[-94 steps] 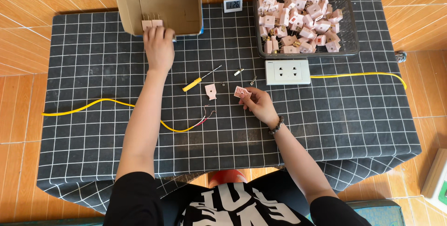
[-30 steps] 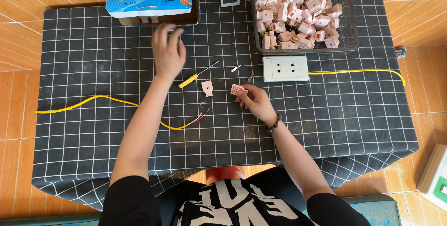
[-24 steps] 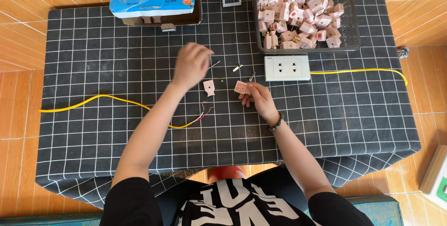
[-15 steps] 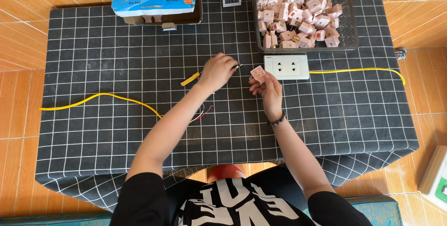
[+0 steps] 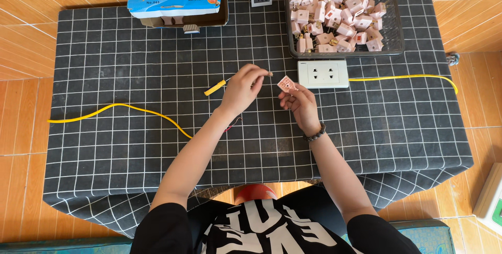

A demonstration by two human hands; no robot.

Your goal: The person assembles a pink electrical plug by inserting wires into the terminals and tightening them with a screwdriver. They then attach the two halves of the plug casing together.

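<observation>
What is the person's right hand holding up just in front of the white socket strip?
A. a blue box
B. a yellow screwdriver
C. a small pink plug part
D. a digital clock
C: the right hand pinches a small pink plug part beside the white socket strip, while the yellow screwdriver lies on the cloth by the left hand.

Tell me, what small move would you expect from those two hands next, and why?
Probably bringing the hands together. The left hand pinches a tiny metal part at its fingertips, raised toward the pink plug piece that the right hand holds up, open face showing. A small gap separates them, so closing it to seat the part looks likeliest.
</observation>
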